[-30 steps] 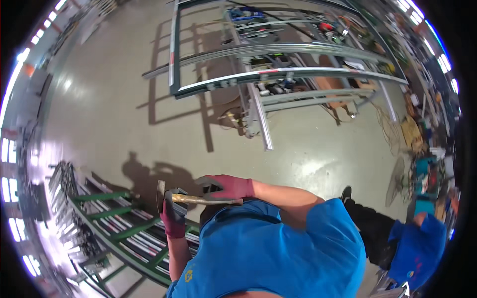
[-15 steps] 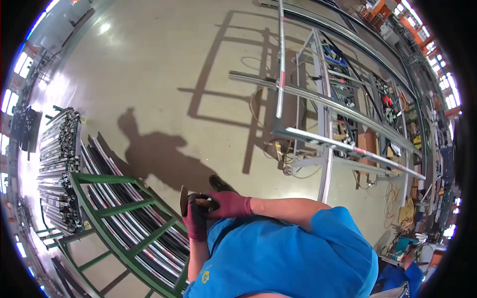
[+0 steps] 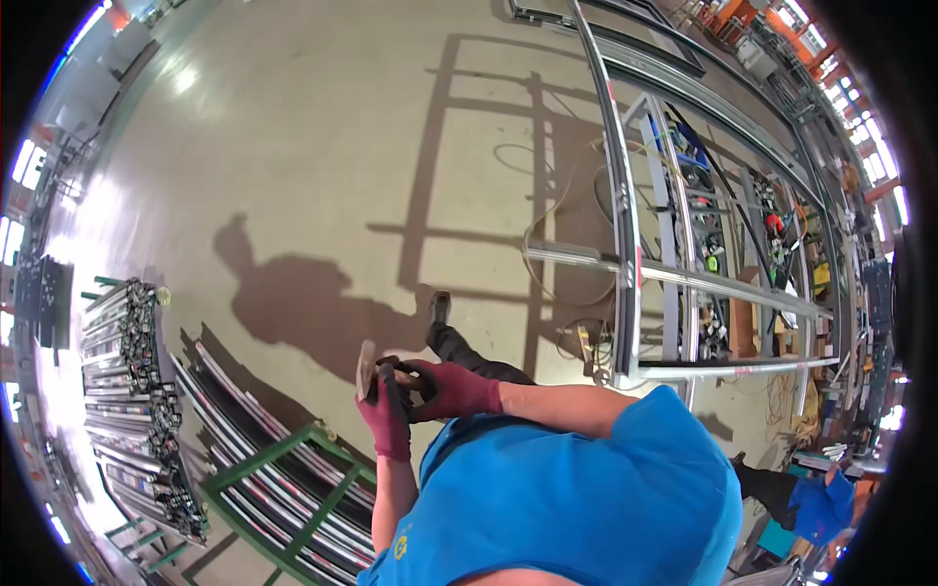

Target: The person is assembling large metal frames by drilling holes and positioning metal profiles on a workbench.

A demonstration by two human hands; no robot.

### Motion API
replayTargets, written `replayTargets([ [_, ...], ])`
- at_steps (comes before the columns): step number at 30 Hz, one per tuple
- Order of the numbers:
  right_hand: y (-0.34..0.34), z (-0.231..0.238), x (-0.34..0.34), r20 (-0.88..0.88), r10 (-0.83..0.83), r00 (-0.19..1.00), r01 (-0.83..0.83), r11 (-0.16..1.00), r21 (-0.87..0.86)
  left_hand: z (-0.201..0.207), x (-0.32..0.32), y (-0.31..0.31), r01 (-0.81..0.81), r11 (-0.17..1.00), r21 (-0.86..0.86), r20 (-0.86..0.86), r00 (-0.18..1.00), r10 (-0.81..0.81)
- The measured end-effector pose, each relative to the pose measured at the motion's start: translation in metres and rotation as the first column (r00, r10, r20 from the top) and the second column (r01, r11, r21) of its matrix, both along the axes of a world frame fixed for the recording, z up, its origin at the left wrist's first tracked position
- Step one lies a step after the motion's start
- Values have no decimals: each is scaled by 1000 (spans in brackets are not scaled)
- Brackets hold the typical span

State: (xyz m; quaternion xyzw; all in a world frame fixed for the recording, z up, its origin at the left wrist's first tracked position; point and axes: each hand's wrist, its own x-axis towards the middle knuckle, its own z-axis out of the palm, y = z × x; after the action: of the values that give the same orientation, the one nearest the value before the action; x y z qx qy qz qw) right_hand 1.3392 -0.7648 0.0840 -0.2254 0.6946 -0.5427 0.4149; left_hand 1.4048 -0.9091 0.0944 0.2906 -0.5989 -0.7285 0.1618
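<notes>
My left hand (image 3: 388, 415), in a maroon and black work glove, is closed around a brownish tool (image 3: 366, 369) whose flat, blunt end sticks up past the fingers. In a matching glove, my right hand (image 3: 454, 391) meets the left one in front of my belly. Its fingers are curled round the brown part of the same tool between the hands. The gloves hide most of the tool, so its exact kind does not show. Both hands are above the floor and apart from the racks and frames.
At left, a green metal rack (image 3: 327, 444) stands by long dark and silver profiles (image 3: 239, 415), beside a stack of metal profiles (image 3: 132, 391). A large metal frame (image 3: 625, 215) extends at right over a cluttered tool cart. Cables lie below it. A co-worker in blue (image 3: 821, 508) is at lower right.
The view has shifted: the metal frame appears farther right, the green rack lower. My leg shows stretched farther forward. Both hands still grip the tool, its flat end slightly higher. The co-worker shows more fully.
</notes>
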Motion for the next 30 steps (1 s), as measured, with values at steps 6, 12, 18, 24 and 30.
replayTargets([
  [6, -92, -1, -177, -20, 7, 1000, -10, 980, -198, -15, -140, -120, 327, 945, -25, -15, 945, -327],
  [12, -146, 27, -374, -3, 84, 996, -83, 983, -165, 35, -334, -182, 413, 901, -134, 18, 910, -415],
  [18, -169, 11, -534, 23, -206, 978, 206, 955, -215, -4, -525, -199, 419, 908, 5, -137, 900, -415],
  [24, -162, -17, -714, -145, -389, 910, 392, 920, -7, -46, -757, -221, 697, 698, 163, -123, 716, -687],
  [30, -142, -13, -881, -207, -643, 737, 645, 761, -66, -2, -998, -199, 923, 386, -11, -65, 384, -921],
])
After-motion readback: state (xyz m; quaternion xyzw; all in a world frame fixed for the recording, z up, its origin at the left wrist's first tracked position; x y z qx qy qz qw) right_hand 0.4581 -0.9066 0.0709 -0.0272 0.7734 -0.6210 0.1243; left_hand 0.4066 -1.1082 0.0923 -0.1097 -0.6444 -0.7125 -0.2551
